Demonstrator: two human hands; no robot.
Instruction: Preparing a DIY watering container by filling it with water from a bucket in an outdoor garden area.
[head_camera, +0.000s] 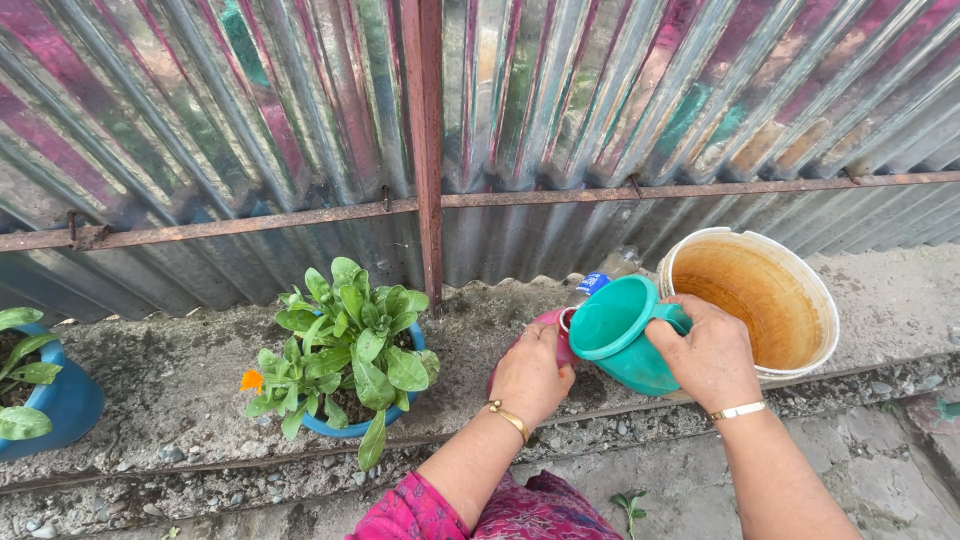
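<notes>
My right hand (708, 352) grips the handle of a teal plastic jug (618, 330), tilted toward the left. My left hand (532, 372) is closed around a pink container (556, 322) just below the jug's lip; most of the container is hidden by my fingers. Both wrists wear bangles. A white bucket (812, 290) with a stained brown inside stands right behind my right hand.
A blue pot with a leafy green plant and one orange flower (352, 352) sits to the left on a concrete ledge. Another blue pot (62, 402) is at the far left. A clear bottle with a blue cap (604, 274) lies by the corrugated metal fence (480, 130).
</notes>
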